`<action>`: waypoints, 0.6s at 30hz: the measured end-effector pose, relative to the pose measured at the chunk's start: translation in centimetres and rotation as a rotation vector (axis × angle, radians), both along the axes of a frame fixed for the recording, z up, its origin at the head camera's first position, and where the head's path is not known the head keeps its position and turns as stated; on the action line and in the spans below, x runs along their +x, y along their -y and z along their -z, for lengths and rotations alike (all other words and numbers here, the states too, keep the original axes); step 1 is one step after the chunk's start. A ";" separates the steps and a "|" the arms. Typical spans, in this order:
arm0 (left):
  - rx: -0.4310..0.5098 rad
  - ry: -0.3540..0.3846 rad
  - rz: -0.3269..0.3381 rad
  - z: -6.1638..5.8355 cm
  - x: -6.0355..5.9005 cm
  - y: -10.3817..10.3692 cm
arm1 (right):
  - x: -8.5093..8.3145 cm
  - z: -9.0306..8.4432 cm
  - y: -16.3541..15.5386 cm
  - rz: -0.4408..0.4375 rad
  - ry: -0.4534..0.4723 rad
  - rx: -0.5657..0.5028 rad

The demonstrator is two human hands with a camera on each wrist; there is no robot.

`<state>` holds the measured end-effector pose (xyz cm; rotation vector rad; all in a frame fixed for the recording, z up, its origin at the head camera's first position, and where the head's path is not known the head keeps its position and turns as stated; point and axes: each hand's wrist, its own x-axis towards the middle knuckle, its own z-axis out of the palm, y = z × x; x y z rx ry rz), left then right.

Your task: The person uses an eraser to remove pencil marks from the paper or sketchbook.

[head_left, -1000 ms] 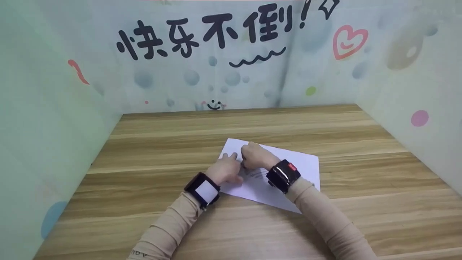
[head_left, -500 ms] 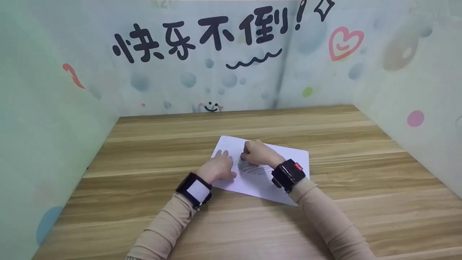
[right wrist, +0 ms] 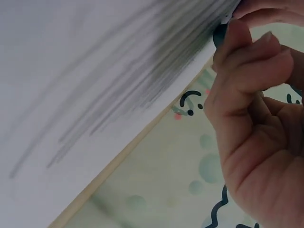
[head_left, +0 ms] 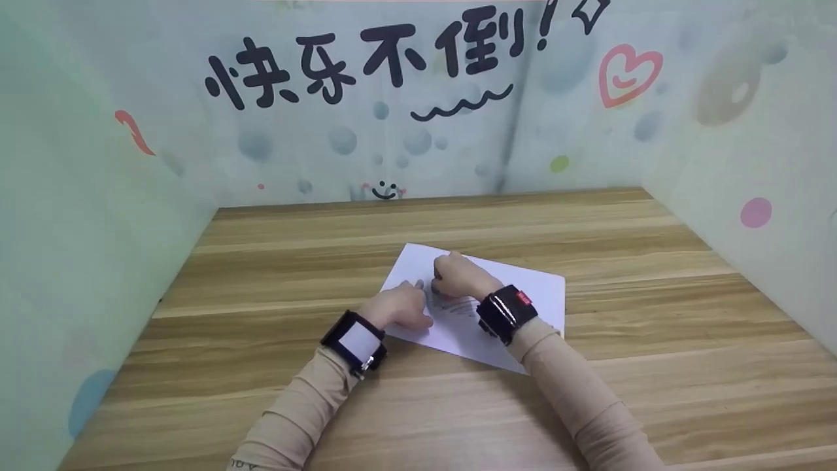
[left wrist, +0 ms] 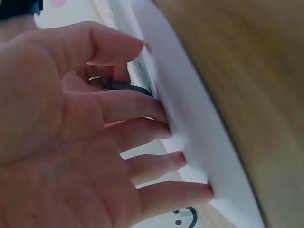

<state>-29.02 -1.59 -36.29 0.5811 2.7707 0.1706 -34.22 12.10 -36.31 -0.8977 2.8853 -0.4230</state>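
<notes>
I'm seeing one paper (head_left: 516, 307) lying flat on the worktop (head_left: 654, 366), skewed, near the middle. Two hands are working on it. My left hand (head_left: 399, 306) is pressing the paper's left edge, four fingers (left wrist: 156, 164) straight and slightly spread, tips touching the sheet. My right hand (head_left: 458, 276) is sitting just beside it, fingers (right wrist: 247, 61) curled and pinching one small dark object (right wrist: 219, 34) against the paper; I cannot tell what it is. One patch of grey scribble (right wrist: 156, 71) is showing on the sheet under that hand. Two wrist units, one per arm.
</notes>
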 end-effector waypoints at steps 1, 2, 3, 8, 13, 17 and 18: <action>0.003 0.001 -0.003 0.0 0.0 0.0 | 0.1 -0.3 0.0 -0.013 0.013 0.021; 0.003 0.002 -0.007 0.0 0.0 0.0 | 0.2 -0.4 -0.1 -0.022 0.036 0.037; 0.000 0.007 -0.013 -0.1 0.0 0.0 | 0.2 -0.5 -0.1 -0.030 0.053 0.047; 0.000 -0.017 -0.005 0.0 -0.1 -0.1 | 0.0 -0.2 0.4 -0.009 0.030 -0.012; 0.014 -0.037 0.001 0.3 0.0 0.0 | 0.4 -0.4 0.6 -0.020 0.057 0.049; 0.027 -0.037 -0.007 0.4 0.1 -0.2 | 0.6 -0.8 0.6 -0.019 0.093 0.067; 0.034 -0.041 -0.006 0.4 0.1 -0.3 | 0.6 -0.7 0.7 -0.021 0.070 0.047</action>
